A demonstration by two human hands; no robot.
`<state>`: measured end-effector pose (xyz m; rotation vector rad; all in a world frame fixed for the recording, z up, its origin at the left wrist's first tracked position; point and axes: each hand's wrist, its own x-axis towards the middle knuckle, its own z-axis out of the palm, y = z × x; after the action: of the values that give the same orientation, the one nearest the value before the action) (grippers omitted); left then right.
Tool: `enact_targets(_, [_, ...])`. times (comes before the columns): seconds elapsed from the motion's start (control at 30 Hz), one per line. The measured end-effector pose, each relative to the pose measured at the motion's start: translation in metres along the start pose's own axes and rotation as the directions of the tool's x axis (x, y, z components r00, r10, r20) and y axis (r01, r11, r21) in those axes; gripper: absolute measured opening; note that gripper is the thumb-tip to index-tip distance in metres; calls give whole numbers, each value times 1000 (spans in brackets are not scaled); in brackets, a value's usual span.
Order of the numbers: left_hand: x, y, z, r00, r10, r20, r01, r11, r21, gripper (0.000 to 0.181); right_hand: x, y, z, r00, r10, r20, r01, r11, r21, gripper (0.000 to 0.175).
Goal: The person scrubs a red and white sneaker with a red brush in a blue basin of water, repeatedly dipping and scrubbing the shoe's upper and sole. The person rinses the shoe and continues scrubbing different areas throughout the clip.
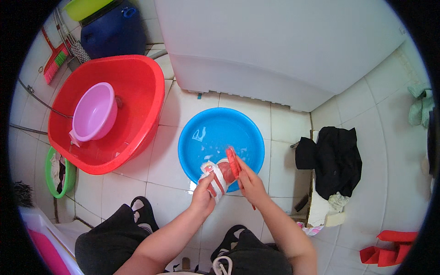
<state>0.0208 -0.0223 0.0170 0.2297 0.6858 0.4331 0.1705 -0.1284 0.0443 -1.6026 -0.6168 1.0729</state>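
Note:
My left hand [203, 196] grips a red-and-white shoe [220, 178] over the near rim of a round blue plastic basin [184, 144]. White suds cling to the shoe's upper. In my right hand [252, 184] is a red scrubbing brush [233, 162], its head close against the far end of the shoe. Whether the bristles touch it is hard to tell, as the brush is blurred. Water with patches of foam lies in the basin, which stands on the tiled floor.
A large red tub [137, 144] at left holds a pink basin [92, 111]. Beyond it stands a blue barrel [113, 32]. A white appliance [261, 51] borders the far side. Black cloth [338, 161] lies on a ledge at right. A green basin [71, 172] sits at far left.

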Motion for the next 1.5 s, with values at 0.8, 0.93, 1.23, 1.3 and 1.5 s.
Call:
enact_targets(0.8, [-15, -17, -10, 864, 351, 360, -456, 248, 855, 22, 21, -51, 23, 977, 22, 212, 182, 435, -882, 51])
enact_targets(0.93, [-16, -11, -7, 846, 419, 331, -446, 214, 869, 22, 47, -68, -4, 975, -181, 128, 221, 838, -499, 53])
enact_targets(1.23, [-3, 5, -15, 946, 282, 160, -302, 946, 118, 49, 33, -32, 6, 989, -131, -71, 111, 966, -234, 49])
enact_targets(1.3, [-1, 3, -16, 979, 184, 88, -188, 981, 45, 54, 30, -27, 13, 956, -277, -100, 246, 938, -245, 49])
enact_targets(1.5, [-5, 2, -6, 988, 129, 89, -146, 962, 229, 52, 45, -50, 14, 916, -383, 118, 394, 802, -449, 51])
